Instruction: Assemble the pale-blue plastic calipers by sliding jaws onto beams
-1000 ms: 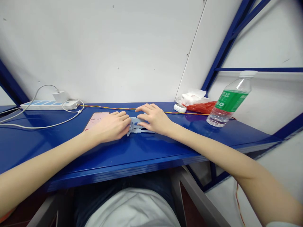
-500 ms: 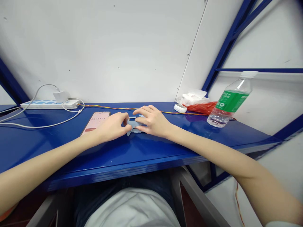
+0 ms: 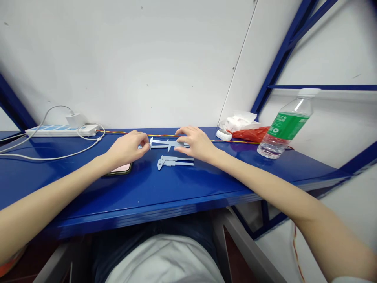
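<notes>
Two pale blue-grey vernier calipers lie crosswise on the blue table. The far caliper (image 3: 171, 144) stretches between my hands, with its jaws apart. My left hand (image 3: 131, 145) is closed, thumb and forefinger pinched at its left end; the fingers hide part of that end. My right hand (image 3: 196, 144) has its thumb and fingers around the sliding part toward the right, covering the end of the beam. Closer to me, the near caliper (image 3: 176, 161) lies flat, jaws to the left, touched by neither hand.
A phone (image 3: 122, 169) lies partly under my left wrist. A white power strip (image 3: 55, 130) with a cable is at the left. A water bottle (image 3: 287, 127), red plastic bag (image 3: 250, 134), tissue pack (image 3: 240, 122) and small white device (image 3: 224, 135) stand at the right. A thin wire runs along the back.
My hands have let go of the near caliper, which now lies flat. Both have moved away from me to the far caliper, the left hand also leftward, covering more of the phone.
</notes>
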Demonstrator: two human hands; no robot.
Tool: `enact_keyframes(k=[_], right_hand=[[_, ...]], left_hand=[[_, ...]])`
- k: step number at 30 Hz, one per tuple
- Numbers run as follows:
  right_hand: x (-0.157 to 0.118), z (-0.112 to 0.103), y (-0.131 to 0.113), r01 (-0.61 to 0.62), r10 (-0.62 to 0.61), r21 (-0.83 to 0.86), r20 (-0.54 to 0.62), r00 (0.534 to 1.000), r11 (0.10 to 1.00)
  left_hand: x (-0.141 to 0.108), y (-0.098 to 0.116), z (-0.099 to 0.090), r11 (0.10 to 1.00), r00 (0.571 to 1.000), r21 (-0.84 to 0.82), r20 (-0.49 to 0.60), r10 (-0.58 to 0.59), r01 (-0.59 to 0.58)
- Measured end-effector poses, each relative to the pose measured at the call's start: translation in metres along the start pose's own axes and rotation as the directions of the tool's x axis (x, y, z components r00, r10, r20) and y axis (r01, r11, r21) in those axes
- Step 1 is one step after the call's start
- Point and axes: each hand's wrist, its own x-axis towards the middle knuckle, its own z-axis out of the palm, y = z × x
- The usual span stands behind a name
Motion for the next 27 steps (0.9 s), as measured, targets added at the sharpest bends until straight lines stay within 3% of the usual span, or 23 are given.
enact_keyframes(k=[3,6,10,16,21,27], right_hand=[[0.0,0.001,-0.007,0.034,-0.034,0.056,0.012,0.999,0.998],[0.0,0.002,-0.013,0.027,-0.033,0.099,0.058,0.998,0.995],[0.001,0.004,-0.009,-0.054,0.031,0.142,0.155,0.987,0.988],[0.001,0.006,-0.002,-0.054,-0.006,0.237,0.246,0.969,0.97],[0.0,0.005,0.008,-0.167,0.124,0.141,0.272,0.954,0.976],[-0.001,0.008,0.026,-0.326,0.31,-0.023,0.381,0.871,0.945]], left_hand=[[-0.005,0.014,0.0,0.981,0.98,-0.002,0.06,0.191,-0.192],[-0.006,0.021,0.002,0.972,0.968,0.05,0.113,0.224,-0.231],[0.001,0.004,0.009,0.971,0.981,0.165,0.122,0.153,-0.172],[0.01,-0.019,0.016,0.963,0.968,0.228,0.236,0.084,-0.14],[0.014,-0.029,0.019,0.967,0.966,0.217,0.245,0.081,-0.137],[0.019,-0.035,0.019,0.979,0.966,0.164,0.247,0.077,-0.12]])
